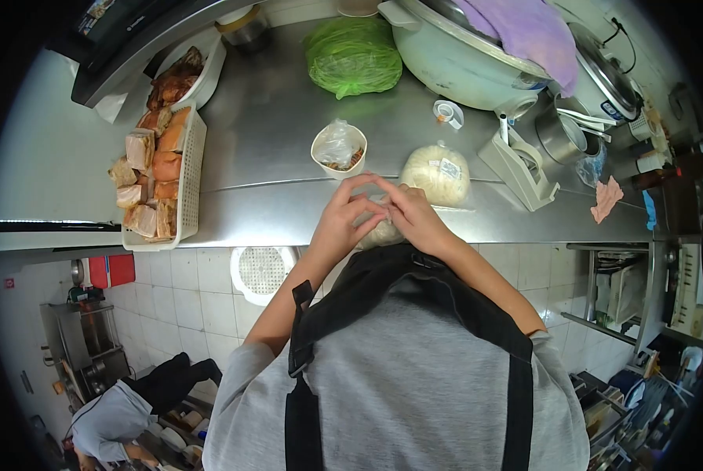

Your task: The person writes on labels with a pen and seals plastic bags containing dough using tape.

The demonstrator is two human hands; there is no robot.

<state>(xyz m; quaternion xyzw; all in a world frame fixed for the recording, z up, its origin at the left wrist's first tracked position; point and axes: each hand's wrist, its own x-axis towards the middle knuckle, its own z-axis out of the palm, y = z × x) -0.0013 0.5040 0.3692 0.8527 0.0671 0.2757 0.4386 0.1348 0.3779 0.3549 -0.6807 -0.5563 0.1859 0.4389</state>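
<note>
My left hand (pixel 341 221) and my right hand (pixel 420 217) meet at the table's front edge, fingertips pinched together. Between them they hold the gathered top of a clear plastic bag (pixel 380 237) with pale, whitish contents. My hands and the black apron partly hide that bag. Just beyond my right hand sits a second, rounded bag (pixel 435 176) of similar white food with a printed label. Past my left hand stands a white tub (pixel 338 149) with a small clear bag and some reddish-brown bits inside.
A basket (pixel 191 169) of roasted meat pieces lies left on the steel table (pixel 249 173). Behind are a green plastic bag (pixel 353 55) and a large lidded pot (pixel 453 63) under a purple cloth (pixel 528 35). A tape dispenser (pixel 520 169) stands right. Another person (pixel 120 416) bends at lower left.
</note>
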